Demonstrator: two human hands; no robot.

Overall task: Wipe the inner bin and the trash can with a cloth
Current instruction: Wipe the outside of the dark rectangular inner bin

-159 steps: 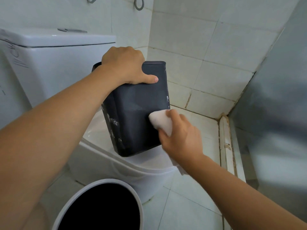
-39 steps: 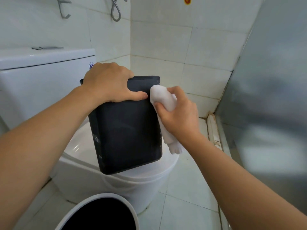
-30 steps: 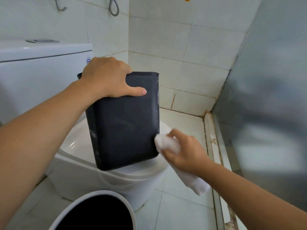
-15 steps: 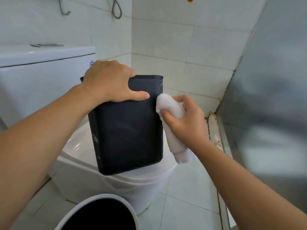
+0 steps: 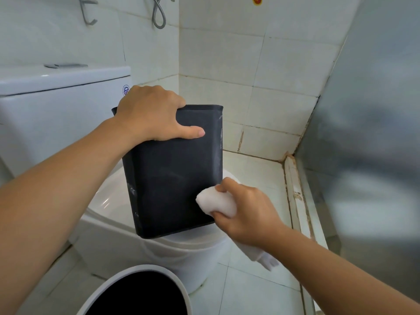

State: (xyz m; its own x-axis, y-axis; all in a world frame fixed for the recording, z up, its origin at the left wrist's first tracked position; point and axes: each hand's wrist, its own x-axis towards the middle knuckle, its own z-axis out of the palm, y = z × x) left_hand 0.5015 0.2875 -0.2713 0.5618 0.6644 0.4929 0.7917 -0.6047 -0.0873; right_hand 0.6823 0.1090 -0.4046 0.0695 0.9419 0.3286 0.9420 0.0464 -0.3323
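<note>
The black inner bin point(image 5: 175, 171) stands on the closed toilet lid point(image 5: 106, 201), tipped a little so its top leans away to the left. The left hand point(image 5: 150, 114) grips the bin's top rim, its fingers point(image 5: 168, 96) curled over the far edge and its thumb lying flat across the near face. The right hand point(image 5: 245, 214) holds a white cloth point(image 5: 216, 201), fingers clamped around the bunched wad, and presses it against the lower right corner of the bin's near face. A loose tail of the cloth hangs down below the wrist, over the floor point(image 5: 250, 292). Pale smears and scuffs mark the bin's right edge and lower left side. The white trash can point(image 5: 163, 272) stands on the floor just in front of the toilet, its round mouth open and dark inside. Behind the bin is the toilet tank point(image 5: 56, 105), and a frosted glass panel point(image 5: 368, 133) rises on the right.
</note>
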